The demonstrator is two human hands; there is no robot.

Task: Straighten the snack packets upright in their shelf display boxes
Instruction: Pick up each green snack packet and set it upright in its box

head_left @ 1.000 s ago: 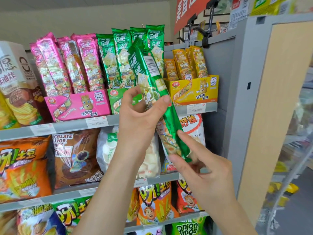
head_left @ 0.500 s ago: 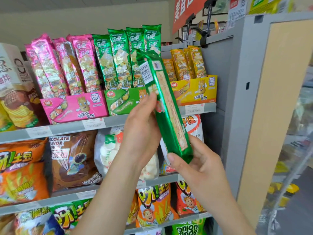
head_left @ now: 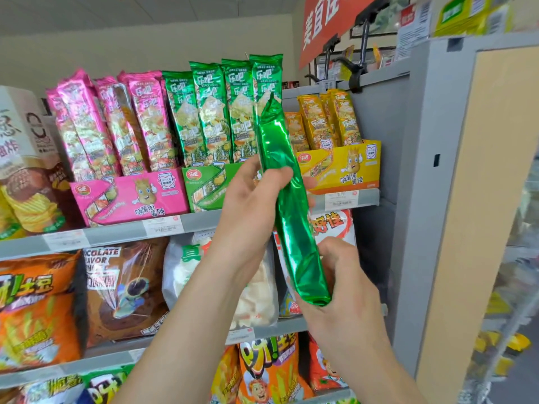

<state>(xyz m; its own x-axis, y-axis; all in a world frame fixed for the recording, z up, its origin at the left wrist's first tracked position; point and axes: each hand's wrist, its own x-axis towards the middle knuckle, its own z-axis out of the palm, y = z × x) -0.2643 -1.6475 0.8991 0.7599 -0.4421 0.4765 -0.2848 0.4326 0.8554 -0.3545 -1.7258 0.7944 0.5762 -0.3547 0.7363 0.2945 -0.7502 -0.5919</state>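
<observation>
Right now your left hand (head_left: 248, 205) grips the green packet (head_left: 291, 228) at its middle, thumb across the front, and your right hand (head_left: 347, 293) curls round its bottom end. You hold it nearly upright, top tilted slightly left, in front of the green box (head_left: 204, 188), between the pink box (head_left: 131, 196) and the yellow box (head_left: 341, 170).

the green packet (head_left: 287, 199) in the grip is shiny crinkly foil, mirror-glossy; display boxes behind it, like the pink box (head_left: 131, 193), look like printed card; shelf upright (head_left: 420, 170) right of it's matt grey metal
</observation>
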